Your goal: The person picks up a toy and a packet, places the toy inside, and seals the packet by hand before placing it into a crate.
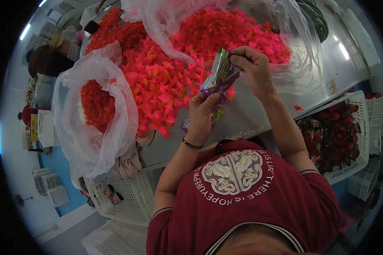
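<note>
A shiny purple and green foil packet (pixel 222 73) is stretched between my two hands over the table. My left hand (pixel 201 114) is closed on its lower end, thumb on top. At the upper right corner, my right hand (pixel 252 67) pinches the foil between thumb and fingers. Another green and purple packet (pixel 217 115) shows beside my left hand, partly hidden by it. A heap of small pink and red plastic pieces (pixel 153 80), some with orange parts, spreads just beyond my left hand.
At the left, a clear plastic bag (pixel 127 91) holds red pieces; a larger bag (pixel 304 70) lies at the back around more of them. Right of me stands a white crate (pixel 361 144) of dark red packets. A white basket (pixel 132 195) sits below the metal table (pixel 259 112).
</note>
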Available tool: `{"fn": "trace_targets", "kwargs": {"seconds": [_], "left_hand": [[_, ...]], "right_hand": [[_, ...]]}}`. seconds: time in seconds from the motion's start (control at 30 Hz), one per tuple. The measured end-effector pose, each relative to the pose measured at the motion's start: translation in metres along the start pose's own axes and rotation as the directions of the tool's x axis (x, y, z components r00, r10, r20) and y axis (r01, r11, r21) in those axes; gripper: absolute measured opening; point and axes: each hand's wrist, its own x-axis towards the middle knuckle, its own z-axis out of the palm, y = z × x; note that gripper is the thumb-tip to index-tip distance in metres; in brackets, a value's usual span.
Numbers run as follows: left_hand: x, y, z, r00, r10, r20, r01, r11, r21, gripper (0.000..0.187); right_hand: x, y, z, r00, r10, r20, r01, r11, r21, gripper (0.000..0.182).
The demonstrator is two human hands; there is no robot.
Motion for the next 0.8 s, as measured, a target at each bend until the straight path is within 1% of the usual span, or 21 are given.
{"fn": "trace_targets", "kwargs": {"seconds": [0.07, 0.1, 0.17, 0.2, 0.27, 0.4, 0.47, 0.5, 0.57, 0.6, 0.67, 0.8], "left_hand": [[-0.001, 0.001, 0.0, 0.996, 0.091, -0.015, -0.09, 0.992, 0.09, 0.013], [-0.001, 0.0, -0.001, 0.996, 0.092, -0.011, -0.09, 0.992, 0.091, 0.013], [0.0, -0.002, -0.006, 0.993, 0.116, -0.035, -0.111, 0.987, 0.119, 0.013], [0.0, -0.003, -0.008, 0.993, 0.118, -0.03, -0.114, 0.986, 0.121, 0.013], [0.002, -0.003, -0.011, 0.988, 0.147, -0.046, -0.134, 0.968, 0.214, 0.015], [0.002, -0.003, -0.012, 0.989, 0.137, -0.048, -0.122, 0.963, 0.24, 0.015], [0.002, -0.005, -0.015, 0.988, 0.155, 0.01, -0.152, 0.945, 0.29, 0.017], [0.002, -0.003, -0.011, 0.988, 0.155, 0.011, -0.151, 0.945, 0.289, 0.017], [0.0, 0.005, -0.002, 0.972, 0.224, -0.068, -0.201, 0.947, 0.249, 0.02], [0.001, 0.005, -0.005, 0.973, 0.222, -0.071, -0.198, 0.948, 0.25, 0.02], [0.004, 0.004, -0.013, 0.976, 0.216, 0.029, -0.217, 0.953, 0.214, 0.021], [0.005, -0.003, -0.014, 0.966, 0.257, -0.008, -0.249, 0.944, 0.217, 0.02]], "right_hand": [[-0.001, 0.002, -0.004, 1.0, 0.007, -0.013, -0.007, 0.999, -0.052, 0.011], [-0.002, 0.003, -0.004, 1.0, 0.004, -0.014, -0.004, 0.999, -0.052, 0.011], [-0.004, 0.004, -0.003, 0.998, 0.063, 0.015, -0.062, 0.997, -0.036, 0.011], [-0.004, 0.001, -0.003, 0.998, 0.057, 0.012, -0.057, 0.998, -0.035, 0.011], [-0.003, -0.009, -0.003, 0.992, 0.107, 0.061, -0.104, 0.993, -0.046, 0.011], [-0.001, -0.007, -0.006, 0.989, 0.094, 0.117, -0.088, 0.994, -0.061, 0.011], [-0.002, -0.002, -0.007, 0.987, 0.082, 0.137, -0.066, 0.991, -0.116, 0.012], [-0.002, -0.001, -0.008, 0.987, 0.082, 0.136, -0.066, 0.991, -0.116, 0.012], [-0.002, 0.002, -0.008, 0.991, 0.06, 0.119, -0.047, 0.993, -0.108, 0.012], [-0.003, 0.002, -0.008, 0.991, 0.063, 0.119, -0.05, 0.993, -0.107, 0.012], [-0.004, -0.001, -0.006, 0.99, 0.032, 0.137, -0.022, 0.997, -0.078, 0.013], [-0.009, -0.005, -0.005, 0.994, 0.013, 0.109, -0.008, 0.999, -0.045, 0.013]]}}
